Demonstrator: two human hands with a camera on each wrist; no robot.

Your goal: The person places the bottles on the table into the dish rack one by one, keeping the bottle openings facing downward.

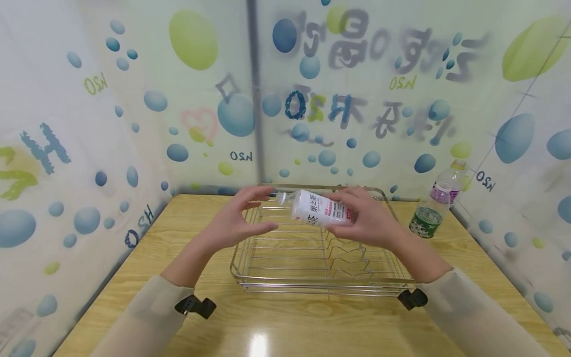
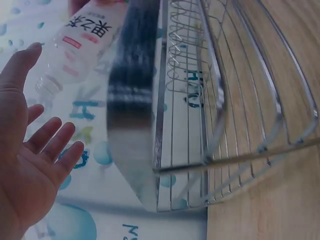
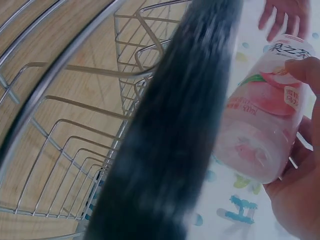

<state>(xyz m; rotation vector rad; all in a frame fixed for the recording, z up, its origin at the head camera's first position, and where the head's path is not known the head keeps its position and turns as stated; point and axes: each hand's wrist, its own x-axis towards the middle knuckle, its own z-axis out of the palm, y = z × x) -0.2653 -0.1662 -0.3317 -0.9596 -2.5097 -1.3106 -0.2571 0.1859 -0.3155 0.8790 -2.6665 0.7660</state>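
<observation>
My right hand (image 1: pixel 363 213) grips a clear plastic bottle (image 1: pixel 318 208) with a white and pink label around its base end. The bottle lies nearly sideways above the wire rack (image 1: pixel 285 278), its neck pointing left. In the right wrist view, peach pictures show on the bottle (image 3: pixel 265 105), with thumb and fingers curled round it. Just off the bottle's white cap (image 1: pixel 281 198) is my left hand (image 1: pixel 236 215), thumb and fingers spread apart. The left wrist view shows the left hand's (image 2: pixel 35 170) fingers loosely extended, with nothing held.
Two more bottles stand at the table's right: one with a green label (image 1: pixel 426 220) and one with a purple label (image 1: pixel 454 183) behind it. The metal rack rests mid-table, with zigzag wire dividers (image 1: pixel 350 260) on its right side. Bubble-patterned walls (image 1: pixel 379 124) border the wooden table (image 1: pixel 285 322).
</observation>
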